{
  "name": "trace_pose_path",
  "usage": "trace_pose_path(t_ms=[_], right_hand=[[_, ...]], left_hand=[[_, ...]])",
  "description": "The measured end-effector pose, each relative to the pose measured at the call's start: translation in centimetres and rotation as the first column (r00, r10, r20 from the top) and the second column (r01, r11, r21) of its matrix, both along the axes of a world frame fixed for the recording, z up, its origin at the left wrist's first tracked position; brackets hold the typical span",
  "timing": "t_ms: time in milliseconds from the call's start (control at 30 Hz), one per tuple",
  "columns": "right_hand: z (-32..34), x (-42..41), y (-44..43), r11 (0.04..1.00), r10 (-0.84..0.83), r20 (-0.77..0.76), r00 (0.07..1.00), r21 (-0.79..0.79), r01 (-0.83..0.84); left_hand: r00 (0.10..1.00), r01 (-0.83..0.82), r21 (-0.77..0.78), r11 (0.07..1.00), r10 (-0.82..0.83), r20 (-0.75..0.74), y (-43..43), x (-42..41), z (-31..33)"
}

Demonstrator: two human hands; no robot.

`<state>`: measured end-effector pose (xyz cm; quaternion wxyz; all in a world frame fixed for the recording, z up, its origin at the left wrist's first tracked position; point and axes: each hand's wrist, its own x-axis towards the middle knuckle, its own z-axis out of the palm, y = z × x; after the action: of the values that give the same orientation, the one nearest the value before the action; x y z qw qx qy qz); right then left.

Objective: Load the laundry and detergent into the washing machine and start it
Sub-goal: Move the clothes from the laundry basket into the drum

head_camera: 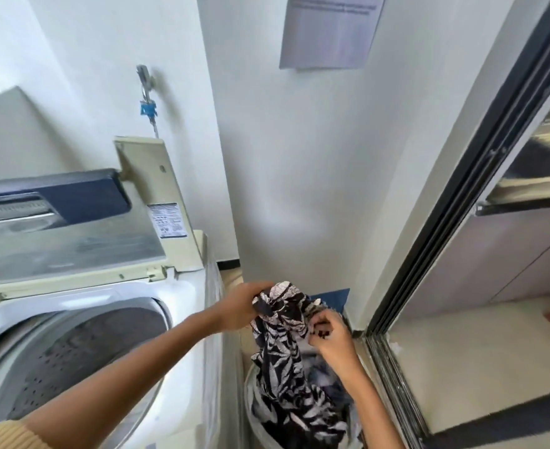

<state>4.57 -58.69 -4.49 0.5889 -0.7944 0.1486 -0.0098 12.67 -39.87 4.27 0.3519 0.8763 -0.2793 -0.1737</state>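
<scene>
A top-loading washing machine (183, 296) stands at the left with its lid (72, 241) raised and its perforated drum (82, 358) open. To its right, a black-and-white leaf-print garment (283, 361) hangs up out of a laundry basket (251, 413) on the floor. My left hand (239, 307) grips the bunched top of the garment. My right hand (333, 335) pinches its right edge, just above the basket. More clothes, bluish and white, lie in the basket under the garment.
A white wall column (299, 189) rises right behind the basket. A dark sliding-door frame (445, 222) runs along the right, with its track (393, 377) on the floor. A tap with a blue tag (147, 105) sits on the wall above the machine.
</scene>
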Motion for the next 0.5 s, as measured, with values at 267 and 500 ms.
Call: trace_pose_path(t_ms=[267, 500], right_hand=[[5.2, 1.3, 2.2, 0.961, 0.259, -0.264, 0.929, 0.165, -0.221], [9.9, 1.3, 6.4, 0.736, 0.643, -0.138, 0.754, 0.386, -0.557]], left_hand=[[0.982, -0.170, -0.421, 0.891, 0.117, -0.148, 5.1, -3.5, 7.4], [0.884, -0.465, -0.695, 0.548, 0.259, -0.388, 10.7, -4.8, 13.1]])
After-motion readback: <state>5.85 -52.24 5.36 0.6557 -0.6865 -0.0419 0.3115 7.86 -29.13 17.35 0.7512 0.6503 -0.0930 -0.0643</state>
